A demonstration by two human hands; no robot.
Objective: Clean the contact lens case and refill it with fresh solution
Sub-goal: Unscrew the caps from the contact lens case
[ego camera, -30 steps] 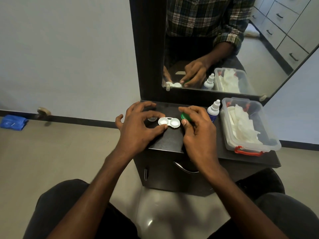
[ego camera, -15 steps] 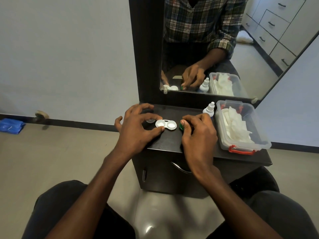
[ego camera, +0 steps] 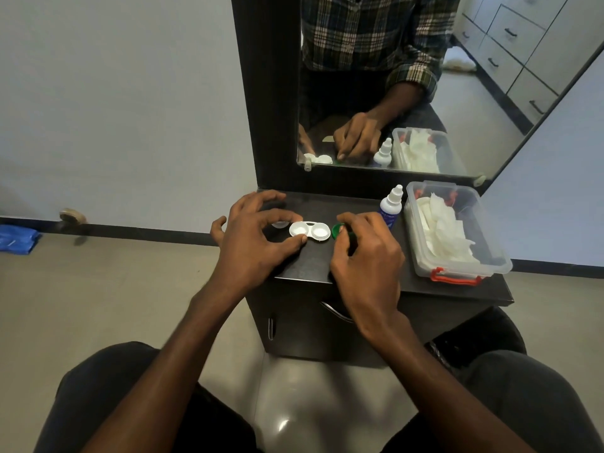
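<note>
A: What was seen of the room and the surface?

B: A dark wooden vanity top (ego camera: pixel 369 256) was set against a pale wall, with a tall dark-framed mirror (ego camera: pixel 425 76) at its twelve o'clock edge.

A: And where was the task's thing found?

B: The white twin-well plastic lens case (ego camera: pixel 310 231), both wells uncovered, was laid near the middle of the top. It was pinched at its nine o'clock well by the left hand (ego camera: pixel 258 243), thumb and forefinger curled around it.

A: What was held by the right hand (ego camera: pixel 366 256)?

B: A small round green cap (ego camera: pixel 340 231), just at the case's three o'clock, was grasped between curled fingers.

A: What else was noted?

B: A white dropper bottle with a blue label (ego camera: pixel 390 207) was stood upright at two o'clock, beside a clear plastic box with red latches (ego camera: pixel 457 269) filled with white tissues. A white cap (ego camera: pixel 279 224) was partly hidden behind the left fingers.
</note>
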